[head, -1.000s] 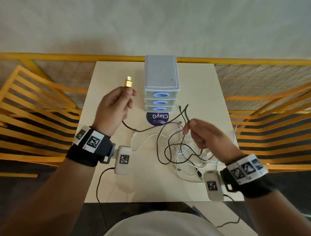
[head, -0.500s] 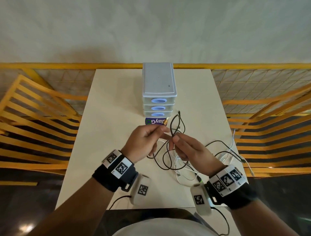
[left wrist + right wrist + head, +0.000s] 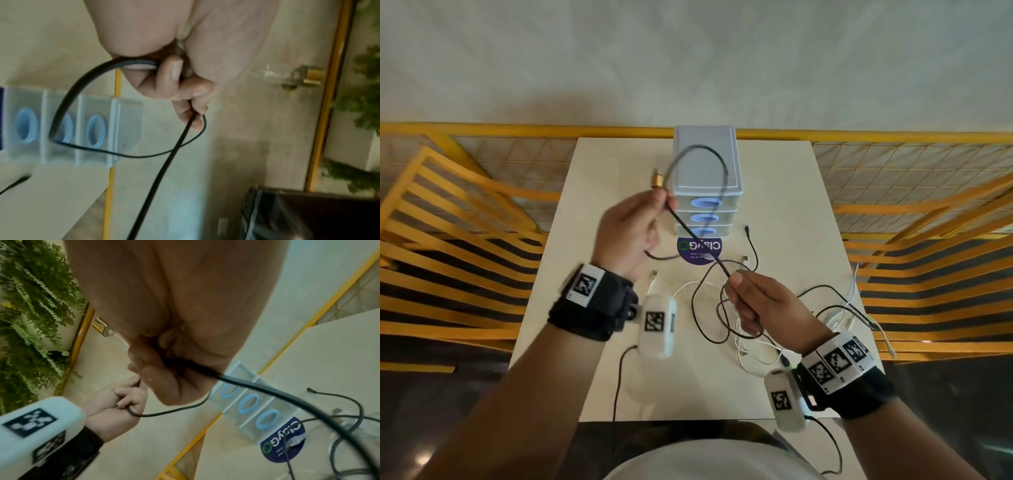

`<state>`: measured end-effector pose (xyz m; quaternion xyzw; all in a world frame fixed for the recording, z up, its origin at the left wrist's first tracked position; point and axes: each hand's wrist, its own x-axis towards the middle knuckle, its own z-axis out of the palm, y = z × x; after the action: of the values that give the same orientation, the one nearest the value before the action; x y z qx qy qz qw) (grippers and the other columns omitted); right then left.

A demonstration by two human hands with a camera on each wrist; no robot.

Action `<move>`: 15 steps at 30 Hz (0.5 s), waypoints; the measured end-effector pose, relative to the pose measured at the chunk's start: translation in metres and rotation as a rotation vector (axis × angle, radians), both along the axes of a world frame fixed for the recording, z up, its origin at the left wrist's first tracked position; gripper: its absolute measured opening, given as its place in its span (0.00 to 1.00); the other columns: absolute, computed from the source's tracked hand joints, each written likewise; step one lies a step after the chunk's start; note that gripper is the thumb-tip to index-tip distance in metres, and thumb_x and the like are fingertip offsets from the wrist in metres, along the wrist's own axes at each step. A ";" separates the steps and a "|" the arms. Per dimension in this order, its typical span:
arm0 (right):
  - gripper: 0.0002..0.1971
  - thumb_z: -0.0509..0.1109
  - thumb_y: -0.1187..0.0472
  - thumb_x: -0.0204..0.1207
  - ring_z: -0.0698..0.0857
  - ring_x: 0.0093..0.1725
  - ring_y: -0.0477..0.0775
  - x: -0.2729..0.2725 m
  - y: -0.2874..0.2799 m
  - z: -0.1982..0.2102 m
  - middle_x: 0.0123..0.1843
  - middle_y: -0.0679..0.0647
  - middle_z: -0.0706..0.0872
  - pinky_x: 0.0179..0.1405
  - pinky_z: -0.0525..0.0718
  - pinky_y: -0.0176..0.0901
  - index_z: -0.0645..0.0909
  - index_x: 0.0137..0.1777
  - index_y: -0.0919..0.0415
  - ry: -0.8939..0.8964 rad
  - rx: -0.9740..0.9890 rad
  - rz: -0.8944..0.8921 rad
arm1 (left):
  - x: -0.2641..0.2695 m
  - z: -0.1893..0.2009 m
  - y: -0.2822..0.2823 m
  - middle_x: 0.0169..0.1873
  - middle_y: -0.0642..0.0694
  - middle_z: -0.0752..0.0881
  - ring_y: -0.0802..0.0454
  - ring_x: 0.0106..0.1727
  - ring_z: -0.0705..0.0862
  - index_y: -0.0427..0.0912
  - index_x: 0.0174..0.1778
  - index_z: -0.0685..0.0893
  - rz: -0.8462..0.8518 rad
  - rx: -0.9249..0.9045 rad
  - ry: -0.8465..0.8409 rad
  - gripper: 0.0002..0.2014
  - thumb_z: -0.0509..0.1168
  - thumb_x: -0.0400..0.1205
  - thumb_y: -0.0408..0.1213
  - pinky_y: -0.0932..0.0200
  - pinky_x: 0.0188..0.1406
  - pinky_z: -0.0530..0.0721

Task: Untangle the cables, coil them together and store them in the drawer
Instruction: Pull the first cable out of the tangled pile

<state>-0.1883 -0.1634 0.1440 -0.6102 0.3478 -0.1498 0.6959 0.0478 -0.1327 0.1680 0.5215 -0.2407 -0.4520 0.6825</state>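
Observation:
My left hand (image 3: 659,205) is raised in front of the grey drawer unit (image 3: 705,161) and grips a black cable (image 3: 688,231). The cable's gold plug (image 3: 656,179) sticks up past the fingers, and a loop of it arches over the unit. From there the cable runs taut down to my right hand (image 3: 733,283), which pinches it above the table. In the left wrist view my fingers (image 3: 180,91) curl round the black cable (image 3: 164,170). Below the right hand lie the rest of the black cable and a tangle of white cables (image 3: 751,347). All three drawers look closed.
The beige table (image 3: 592,359) is ringed by a yellow railing (image 3: 482,128) and yellow slatted frames (image 3: 928,267). A round blue sticker (image 3: 700,250) lies before the drawer unit. A loose black cable end (image 3: 747,229) lies to its right. White cable strands trail off the right edge.
Half a second ago my hands met low in front of the drawers. My left hand has since risen up and left, drawing the black cable taut and throwing a loop over the unit.

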 end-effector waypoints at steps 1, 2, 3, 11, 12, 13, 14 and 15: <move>0.20 0.56 0.53 0.92 0.63 0.26 0.51 -0.004 -0.001 -0.001 0.28 0.52 0.64 0.26 0.66 0.44 0.75 0.39 0.61 0.010 -0.009 -0.003 | 0.012 0.003 -0.002 0.42 0.46 0.91 0.63 0.19 0.68 0.43 0.44 0.91 0.057 -0.005 0.017 0.11 0.65 0.88 0.34 0.70 0.18 0.63; 0.20 0.57 0.52 0.91 0.62 0.26 0.51 -0.008 -0.003 -0.003 0.28 0.51 0.64 0.27 0.65 0.44 0.74 0.39 0.62 0.027 -0.027 -0.006 | 0.023 0.005 -0.004 0.42 0.47 0.91 0.63 0.20 0.69 0.42 0.45 0.90 0.094 -0.008 0.015 0.10 0.65 0.89 0.35 0.70 0.17 0.64; 0.20 0.57 0.50 0.90 0.63 0.27 0.50 -0.013 -0.004 -0.004 0.27 0.50 0.65 0.27 0.65 0.43 0.74 0.39 0.63 0.045 -0.046 -0.008 | 0.033 0.007 -0.005 0.42 0.48 0.91 0.63 0.20 0.69 0.42 0.45 0.89 0.122 -0.013 0.009 0.09 0.65 0.89 0.36 0.70 0.17 0.64; 0.19 0.57 0.51 0.91 0.76 0.32 0.56 -0.030 -0.005 -0.015 0.28 0.52 0.75 0.48 0.86 0.50 0.78 0.40 0.57 0.005 -0.110 -0.014 | 0.075 0.015 -0.019 0.42 0.53 0.90 0.63 0.22 0.70 0.47 0.44 0.86 0.287 -0.045 -0.036 0.10 0.64 0.89 0.39 0.70 0.17 0.66; 0.19 0.57 0.51 0.91 0.79 0.34 0.57 -0.029 -0.005 -0.019 0.29 0.53 0.77 0.55 0.87 0.57 0.78 0.40 0.57 -0.013 -0.102 -0.021 | 0.082 0.020 -0.021 0.40 0.54 0.89 0.63 0.23 0.70 0.48 0.44 0.86 0.300 -0.068 -0.051 0.09 0.64 0.89 0.41 0.69 0.18 0.66; 0.19 0.57 0.50 0.91 0.81 0.37 0.58 -0.028 -0.005 -0.023 0.31 0.53 0.80 0.60 0.85 0.61 0.78 0.40 0.56 -0.017 -0.102 -0.029 | 0.091 0.027 -0.023 0.38 0.56 0.88 0.62 0.23 0.69 0.49 0.45 0.87 0.310 -0.086 -0.065 0.09 0.64 0.89 0.42 0.69 0.18 0.66; 0.19 0.57 0.49 0.90 0.82 0.39 0.58 -0.027 -0.005 -0.028 0.33 0.53 0.81 0.63 0.83 0.63 0.79 0.40 0.55 -0.011 -0.104 -0.035 | 0.098 0.035 -0.025 0.34 0.57 0.85 0.61 0.24 0.68 0.48 0.45 0.87 0.328 -0.098 -0.076 0.10 0.63 0.89 0.43 0.68 0.19 0.66; 0.19 0.57 0.48 0.89 0.83 0.41 0.58 -0.027 -0.006 -0.033 0.35 0.51 0.82 0.63 0.81 0.65 0.79 0.39 0.55 0.011 -0.114 -0.036 | 0.107 0.044 -0.026 0.31 0.58 0.82 0.61 0.24 0.68 0.48 0.45 0.88 0.362 -0.113 -0.074 0.11 0.63 0.89 0.43 0.67 0.19 0.66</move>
<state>-0.2155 -0.1692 0.1107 -0.6434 0.3536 -0.1787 0.6551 0.1545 -0.1587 0.2118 0.5334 -0.1930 -0.2880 0.7715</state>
